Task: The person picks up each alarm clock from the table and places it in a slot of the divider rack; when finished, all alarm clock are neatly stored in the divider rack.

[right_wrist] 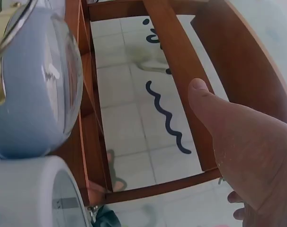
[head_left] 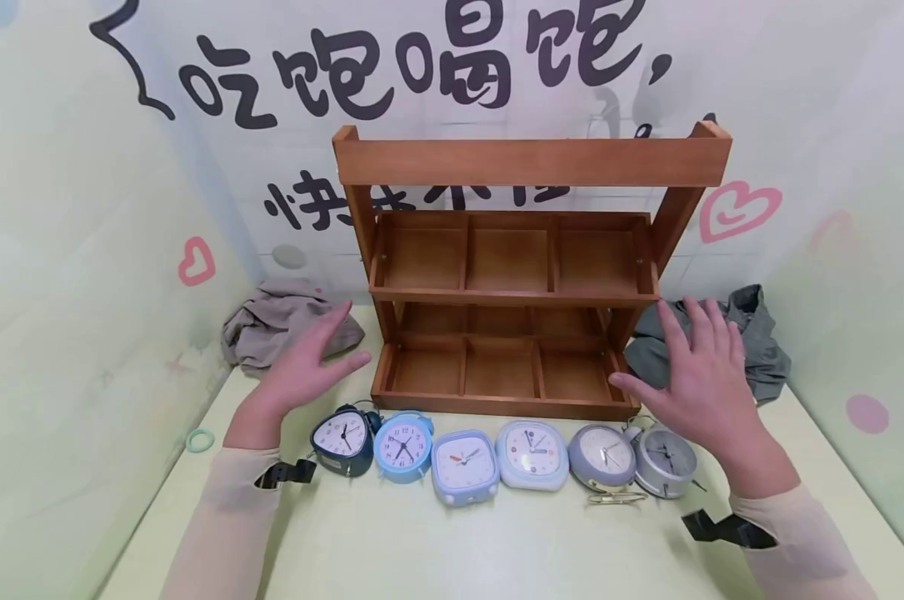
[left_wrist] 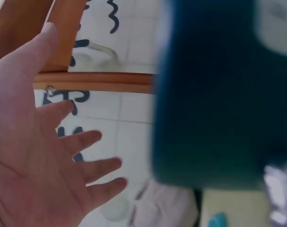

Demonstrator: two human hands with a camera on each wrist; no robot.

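Note:
A brown wooden two-tier rack [head_left: 519, 292] with three compartments on each tier stands at the back of the table. Several small alarm clocks lie in a row before it: a dark triangular clock [head_left: 342, 439], a blue round clock [head_left: 402, 446], two square pale ones [head_left: 464, 467] [head_left: 531, 454], and two grey round ones [head_left: 601, 457] [head_left: 667, 460]. My left hand [head_left: 309, 367] hovers open above the dark clock, fingers spread, holding nothing. My right hand [head_left: 702, 371] hovers open above the grey clocks. In the left wrist view the palm [left_wrist: 34, 156] faces the rack's rail [left_wrist: 96, 81].
A crumpled beige cloth [head_left: 282, 321] lies left of the rack and a grey cloth [head_left: 751, 337] right of it. A green ring [head_left: 200, 439] sits at the table's left edge. A paper clip [head_left: 616, 498] lies by the grey clocks. Walls enclose three sides.

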